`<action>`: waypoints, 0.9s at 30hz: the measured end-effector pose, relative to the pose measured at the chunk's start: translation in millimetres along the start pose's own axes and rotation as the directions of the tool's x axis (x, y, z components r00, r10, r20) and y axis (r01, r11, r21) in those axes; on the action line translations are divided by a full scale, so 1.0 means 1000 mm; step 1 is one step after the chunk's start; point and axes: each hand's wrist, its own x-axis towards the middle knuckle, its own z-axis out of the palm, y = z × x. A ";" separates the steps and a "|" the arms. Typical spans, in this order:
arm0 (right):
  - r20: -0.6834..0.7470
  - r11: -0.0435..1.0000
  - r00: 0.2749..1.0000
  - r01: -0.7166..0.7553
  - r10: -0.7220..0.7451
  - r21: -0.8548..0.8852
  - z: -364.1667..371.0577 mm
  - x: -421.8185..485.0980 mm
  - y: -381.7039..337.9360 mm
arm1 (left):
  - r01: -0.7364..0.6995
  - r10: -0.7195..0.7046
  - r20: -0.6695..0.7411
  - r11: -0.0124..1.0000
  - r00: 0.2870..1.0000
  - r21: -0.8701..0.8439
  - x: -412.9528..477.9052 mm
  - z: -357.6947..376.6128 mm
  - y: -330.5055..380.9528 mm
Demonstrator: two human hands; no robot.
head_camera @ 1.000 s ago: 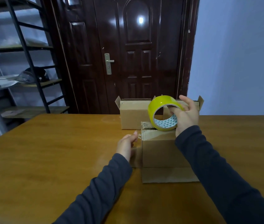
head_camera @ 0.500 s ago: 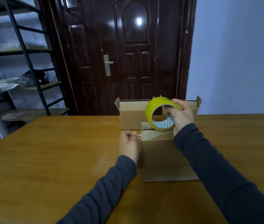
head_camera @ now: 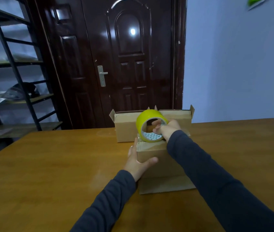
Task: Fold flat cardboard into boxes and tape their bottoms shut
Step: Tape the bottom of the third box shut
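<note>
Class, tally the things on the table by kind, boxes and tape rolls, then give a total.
boxes: 3 (near box, back left box, back right box)
tape roll: 1
total: 4

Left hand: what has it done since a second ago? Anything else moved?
The left hand moved in from beside the near box and now presses flat on its left side, thumb on the front. The right hand still holds the yellow tape roll on the box top. The boxes behind stayed put.
</note>
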 end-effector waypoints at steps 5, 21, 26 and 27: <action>0.075 0.996 0.996 0.062 -0.057 -0.067 -0.002 0.006 -0.005 | -0.015 0.019 -0.020 0.984 1.000 0.178 0.001 -0.001 -0.001; 0.225 0.344 0.896 0.364 -0.383 -0.865 -0.083 0.013 -0.048 | -0.035 0.047 -0.052 0.977 0.998 0.212 0.000 -0.001 0.001; 0.371 -0.238 0.868 0.303 -0.331 -0.923 -0.124 0.014 -0.055 | -0.029 0.041 -0.056 0.980 0.998 0.199 -0.001 -0.001 0.000; 0.408 -0.360 0.856 0.290 -0.317 -0.887 -0.130 0.016 -0.052 | -0.033 0.045 -0.057 0.980 0.997 0.195 -0.002 -0.001 0.000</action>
